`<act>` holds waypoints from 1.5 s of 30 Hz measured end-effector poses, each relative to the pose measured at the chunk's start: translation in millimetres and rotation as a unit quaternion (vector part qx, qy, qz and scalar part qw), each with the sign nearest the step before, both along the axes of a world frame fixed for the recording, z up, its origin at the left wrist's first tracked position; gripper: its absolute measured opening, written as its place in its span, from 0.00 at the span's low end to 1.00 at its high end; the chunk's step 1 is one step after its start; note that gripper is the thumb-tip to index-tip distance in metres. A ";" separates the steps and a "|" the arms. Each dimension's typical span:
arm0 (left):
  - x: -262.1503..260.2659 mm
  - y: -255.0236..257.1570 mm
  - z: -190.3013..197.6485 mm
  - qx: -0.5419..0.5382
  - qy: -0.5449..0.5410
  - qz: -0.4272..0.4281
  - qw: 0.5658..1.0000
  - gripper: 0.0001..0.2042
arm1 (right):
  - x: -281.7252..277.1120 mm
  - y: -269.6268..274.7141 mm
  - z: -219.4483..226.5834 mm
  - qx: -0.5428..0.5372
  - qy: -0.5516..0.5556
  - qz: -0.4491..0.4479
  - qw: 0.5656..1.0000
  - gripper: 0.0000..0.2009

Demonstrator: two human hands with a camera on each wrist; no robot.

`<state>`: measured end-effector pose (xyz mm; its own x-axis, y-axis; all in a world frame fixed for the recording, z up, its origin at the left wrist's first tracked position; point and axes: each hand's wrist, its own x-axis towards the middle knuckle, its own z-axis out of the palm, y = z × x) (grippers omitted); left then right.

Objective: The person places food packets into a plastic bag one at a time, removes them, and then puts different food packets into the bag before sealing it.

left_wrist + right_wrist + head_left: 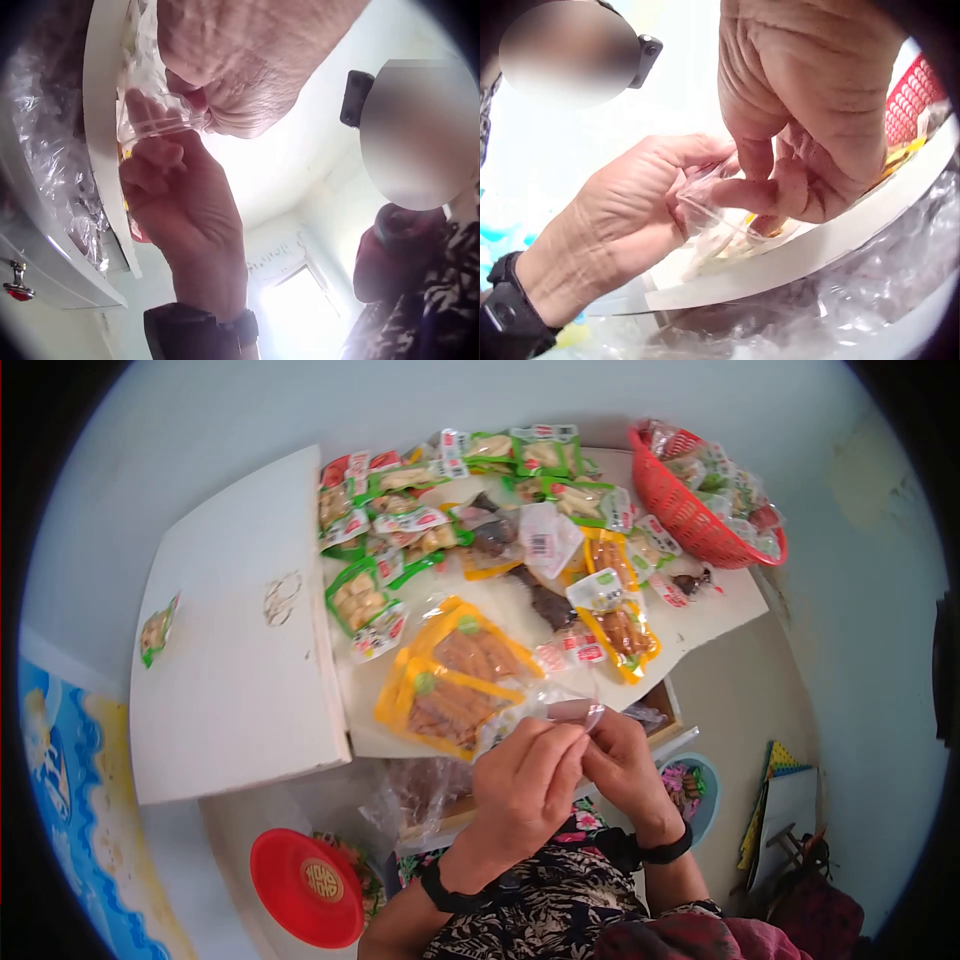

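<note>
Side by side at the table's front edge, my left hand and right hand pinch the gathered end of a clear plastic bag. Beyond the left hand, large yellow-edged packets of brown food lie on the table; clear film covers part of them. The left wrist view shows the left hand above the right hand, with thin clear strands across the right fingers; band or bag edge, I cannot tell. Clear film stretches between both hands' fingertips in the right wrist view.
Green-edged packets and smaller yellow-edged ones cover the table's back and right. A red basket of packets stands at back right. Rubber bands lie on the left panel. An open drawer, red basin and blue basin are below.
</note>
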<state>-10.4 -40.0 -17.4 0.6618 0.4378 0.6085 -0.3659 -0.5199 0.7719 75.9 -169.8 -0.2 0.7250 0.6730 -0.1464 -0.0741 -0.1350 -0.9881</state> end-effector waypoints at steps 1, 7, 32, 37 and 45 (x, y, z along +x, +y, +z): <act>-0.7 0.5 1.2 -0.005 0.017 -0.011 1.000 0.07 | 3.4 -6.7 6.5 -0.022 0.005 -0.022 1.000 0.08; -2.8 -1.0 -4.4 -0.010 0.053 -0.020 0.998 0.06 | 49.9 -28.6 -12.5 -0.123 -0.300 -0.239 0.915 0.08; -5.3 -2.3 -4.9 -0.013 0.069 0.001 0.998 0.04 | 80.5 -9.8 12.8 -0.199 -0.562 -0.153 0.788 0.26; -8.2 -1.2 -4.8 -0.019 0.082 0.003 0.996 0.04 | 86.6 -3.3 10.1 -0.237 -0.477 -0.076 0.843 0.40; -7.3 -2.7 -4.9 0.000 0.070 0.006 0.998 0.05 | 98.8 -34.2 -6.1 -0.137 -0.192 -0.056 0.970 0.27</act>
<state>-17.8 -42.7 -22.3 0.7351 0.4468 0.5099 -0.2477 -0.5231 0.8155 174.8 -204.0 -6.3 0.8275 0.5614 -0.0124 0.2636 -0.4079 -0.8741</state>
